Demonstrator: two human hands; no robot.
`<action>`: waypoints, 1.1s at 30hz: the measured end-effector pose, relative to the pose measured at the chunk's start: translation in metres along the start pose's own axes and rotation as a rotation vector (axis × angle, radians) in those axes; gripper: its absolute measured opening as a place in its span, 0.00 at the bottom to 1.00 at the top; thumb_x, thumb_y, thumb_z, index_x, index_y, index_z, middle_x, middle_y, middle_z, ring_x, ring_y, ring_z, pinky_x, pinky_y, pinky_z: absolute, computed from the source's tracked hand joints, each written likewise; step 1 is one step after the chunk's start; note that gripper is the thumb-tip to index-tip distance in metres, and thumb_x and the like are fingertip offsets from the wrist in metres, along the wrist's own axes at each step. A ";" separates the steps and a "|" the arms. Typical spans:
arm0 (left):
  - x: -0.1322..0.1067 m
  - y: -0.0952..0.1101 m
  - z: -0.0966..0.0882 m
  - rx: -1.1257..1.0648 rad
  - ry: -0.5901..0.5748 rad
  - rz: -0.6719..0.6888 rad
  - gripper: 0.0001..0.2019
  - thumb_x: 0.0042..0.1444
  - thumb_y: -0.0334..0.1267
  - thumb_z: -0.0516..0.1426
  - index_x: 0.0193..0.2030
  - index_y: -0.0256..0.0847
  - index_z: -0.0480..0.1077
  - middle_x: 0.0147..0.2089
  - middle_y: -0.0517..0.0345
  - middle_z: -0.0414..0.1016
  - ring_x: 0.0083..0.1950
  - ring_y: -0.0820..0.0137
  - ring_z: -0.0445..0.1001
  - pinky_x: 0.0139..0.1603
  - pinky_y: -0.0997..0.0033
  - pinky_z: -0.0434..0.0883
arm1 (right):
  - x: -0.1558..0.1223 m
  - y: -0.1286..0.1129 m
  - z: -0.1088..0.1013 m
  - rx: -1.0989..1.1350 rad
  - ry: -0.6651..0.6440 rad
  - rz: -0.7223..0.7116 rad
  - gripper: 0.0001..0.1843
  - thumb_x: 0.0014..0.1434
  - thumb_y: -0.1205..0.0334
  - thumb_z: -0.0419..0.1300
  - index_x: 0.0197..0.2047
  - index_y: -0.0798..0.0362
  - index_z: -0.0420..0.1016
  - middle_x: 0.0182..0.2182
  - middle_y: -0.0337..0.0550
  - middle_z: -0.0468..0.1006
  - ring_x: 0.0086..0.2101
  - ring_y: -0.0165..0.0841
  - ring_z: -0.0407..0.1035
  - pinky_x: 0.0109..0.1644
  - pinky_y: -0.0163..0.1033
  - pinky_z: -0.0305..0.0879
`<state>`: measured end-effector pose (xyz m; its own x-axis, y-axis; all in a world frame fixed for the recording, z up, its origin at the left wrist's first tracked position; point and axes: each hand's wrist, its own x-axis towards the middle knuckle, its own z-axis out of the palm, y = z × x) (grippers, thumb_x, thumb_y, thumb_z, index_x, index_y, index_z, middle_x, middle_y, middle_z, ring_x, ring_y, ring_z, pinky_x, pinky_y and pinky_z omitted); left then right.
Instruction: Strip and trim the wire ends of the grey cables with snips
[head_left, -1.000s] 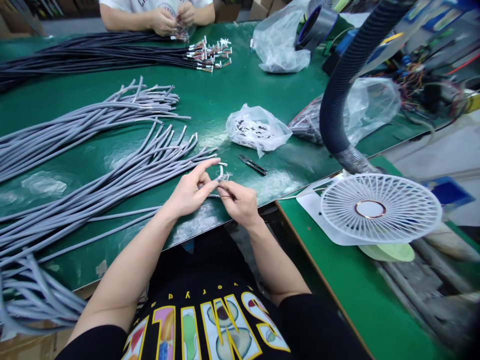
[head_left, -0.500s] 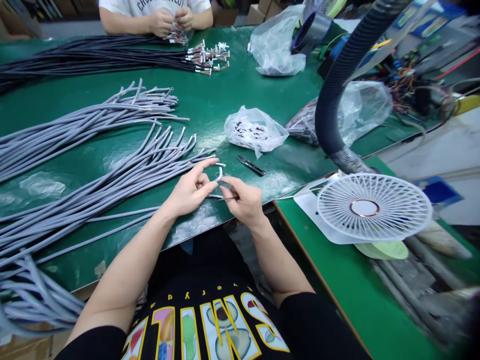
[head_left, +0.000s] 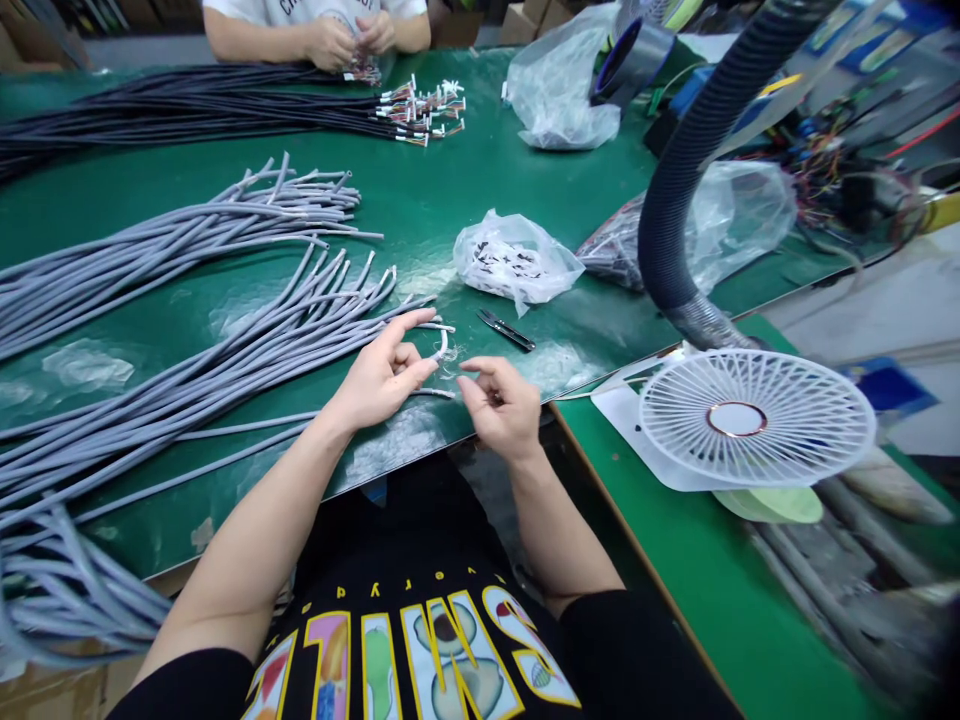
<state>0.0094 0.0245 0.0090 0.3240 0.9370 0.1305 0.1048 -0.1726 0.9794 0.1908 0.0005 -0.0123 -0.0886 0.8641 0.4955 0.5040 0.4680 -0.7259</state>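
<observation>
My left hand (head_left: 384, 377) pinches the whitish end of a grey cable (head_left: 442, 345) between thumb and index finger, above the table edge. Fine pale threads (head_left: 454, 366) fan out loosely beside that end. To the right, apart from the cable, is my right hand (head_left: 501, 408), its fingers curled and the tips of thumb and index slightly parted. A small dark spot shows inside its fingers, too small to name. Another cable end (head_left: 442, 393) lies below, between the hands. Small black thread snips (head_left: 507, 330) rest on the table just beyond.
Bundles of grey cables (head_left: 225, 355) cover the left side. Black cables with white connectors (head_left: 225, 108) lie farther back, near a co-worker's hands (head_left: 352, 40). A plastic bag of small parts (head_left: 517, 262) sits ahead. A black hose (head_left: 667, 220) and white fan (head_left: 757, 420) stand right.
My right hand has drawn away from the cable end to the right, and its fingertips have parted a little. Loose threads now show there. My left hand keeps its pinch.
</observation>
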 end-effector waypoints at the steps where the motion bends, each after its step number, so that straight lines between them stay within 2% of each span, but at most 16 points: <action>1: -0.001 0.000 0.000 0.013 -0.010 -0.003 0.28 0.59 0.39 0.57 0.65 0.37 0.56 0.22 0.67 0.64 0.22 0.78 0.63 0.25 0.77 0.59 | 0.003 -0.001 -0.007 -0.009 0.030 0.010 0.06 0.59 0.62 0.58 0.40 0.52 0.74 0.17 0.29 0.60 0.18 0.24 0.53 0.24 0.32 0.56; 3: -0.002 0.001 0.000 0.042 -0.034 -0.006 0.29 0.59 0.39 0.57 0.66 0.38 0.56 0.23 0.66 0.65 0.24 0.77 0.64 0.26 0.77 0.60 | 0.010 -0.004 -0.018 -0.018 0.022 0.007 0.08 0.58 0.61 0.59 0.41 0.52 0.74 0.17 0.29 0.60 0.18 0.24 0.53 0.25 0.32 0.56; 5: -0.003 0.001 0.001 0.072 -0.061 -0.009 0.29 0.59 0.38 0.56 0.66 0.38 0.55 0.24 0.66 0.66 0.24 0.77 0.65 0.27 0.77 0.60 | 0.018 -0.006 -0.024 -0.029 -0.073 -0.006 0.10 0.57 0.59 0.60 0.42 0.53 0.74 0.17 0.30 0.61 0.18 0.24 0.54 0.25 0.32 0.56; 8: -0.003 0.001 0.000 0.109 -0.092 0.002 0.29 0.59 0.37 0.56 0.66 0.39 0.55 0.25 0.66 0.67 0.25 0.77 0.65 0.28 0.77 0.60 | 0.027 -0.006 -0.024 -0.068 -0.227 -0.017 0.11 0.57 0.57 0.61 0.41 0.55 0.76 0.17 0.29 0.60 0.18 0.24 0.54 0.25 0.31 0.54; 10: -0.003 0.000 0.000 0.127 -0.103 0.013 0.29 0.58 0.37 0.56 0.66 0.39 0.55 0.24 0.66 0.66 0.25 0.77 0.64 0.28 0.77 0.59 | 0.030 -0.004 -0.022 -0.098 -0.277 -0.041 0.09 0.59 0.58 0.60 0.37 0.55 0.76 0.16 0.30 0.61 0.18 0.23 0.54 0.25 0.31 0.52; 13: -0.004 0.000 0.000 0.179 -0.120 0.026 0.29 0.58 0.36 0.56 0.67 0.40 0.55 0.24 0.67 0.66 0.24 0.77 0.62 0.29 0.76 0.59 | 0.032 -0.002 -0.022 -0.149 -0.335 -0.136 0.09 0.61 0.61 0.57 0.32 0.54 0.75 0.18 0.33 0.68 0.19 0.23 0.56 0.26 0.30 0.52; 17: -0.005 0.001 0.000 0.280 -0.215 0.006 0.35 0.57 0.35 0.56 0.71 0.43 0.49 0.24 0.68 0.66 0.24 0.76 0.61 0.29 0.76 0.59 | 0.042 -0.004 -0.029 -0.222 -0.495 -0.267 0.09 0.59 0.64 0.55 0.30 0.54 0.74 0.22 0.38 0.74 0.23 0.25 0.62 0.28 0.32 0.52; 19: -0.006 0.003 -0.001 0.283 -0.273 0.004 0.38 0.57 0.34 0.56 0.72 0.44 0.44 0.23 0.69 0.66 0.23 0.77 0.61 0.29 0.77 0.60 | 0.053 -0.004 -0.032 -0.165 -0.596 -0.273 0.10 0.58 0.65 0.55 0.28 0.55 0.75 0.22 0.38 0.74 0.23 0.26 0.62 0.28 0.32 0.53; 22: -0.007 0.007 -0.003 0.205 -0.341 0.009 0.40 0.56 0.33 0.57 0.73 0.45 0.41 0.23 0.69 0.68 0.23 0.77 0.63 0.29 0.77 0.61 | 0.072 0.003 -0.032 0.080 -0.765 -0.137 0.09 0.55 0.63 0.59 0.26 0.56 0.77 0.19 0.35 0.72 0.20 0.23 0.58 0.26 0.31 0.52; 25: -0.009 0.009 -0.006 0.039 -0.398 -0.014 0.42 0.57 0.35 0.58 0.73 0.43 0.41 0.23 0.67 0.69 0.23 0.77 0.66 0.28 0.78 0.63 | 0.081 0.018 -0.022 0.410 -0.953 0.114 0.08 0.49 0.60 0.65 0.24 0.57 0.77 0.15 0.33 0.69 0.18 0.22 0.55 0.23 0.30 0.51; 27: -0.009 0.010 -0.008 -0.095 -0.421 -0.041 0.42 0.56 0.37 0.60 0.73 0.42 0.40 0.23 0.66 0.70 0.23 0.76 0.68 0.26 0.78 0.65 | 0.077 0.029 -0.010 0.637 -1.000 0.262 0.11 0.44 0.58 0.68 0.22 0.58 0.77 0.15 0.35 0.70 0.17 0.22 0.56 0.21 0.30 0.51; 30: -0.009 0.009 -0.011 -0.271 -0.412 -0.064 0.43 0.55 0.41 0.62 0.72 0.40 0.43 0.23 0.64 0.71 0.23 0.74 0.71 0.25 0.78 0.66 | 0.061 0.034 0.009 0.907 -0.925 0.396 0.17 0.39 0.53 0.71 0.20 0.59 0.75 0.13 0.36 0.69 0.15 0.22 0.55 0.18 0.30 0.49; 33: -0.008 0.008 -0.014 -0.368 -0.352 -0.055 0.43 0.53 0.43 0.64 0.71 0.40 0.47 0.21 0.63 0.71 0.21 0.74 0.70 0.23 0.78 0.65 | 0.041 0.026 0.026 1.100 -0.731 0.465 0.20 0.37 0.50 0.72 0.19 0.58 0.72 0.12 0.34 0.67 0.13 0.21 0.54 0.17 0.29 0.49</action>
<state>-0.0056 0.0196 0.0177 0.6311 0.7717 0.0790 -0.1864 0.0521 0.9811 0.1776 0.0533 -0.0231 -0.6951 0.7189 -0.0014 -0.2825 -0.2750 -0.9190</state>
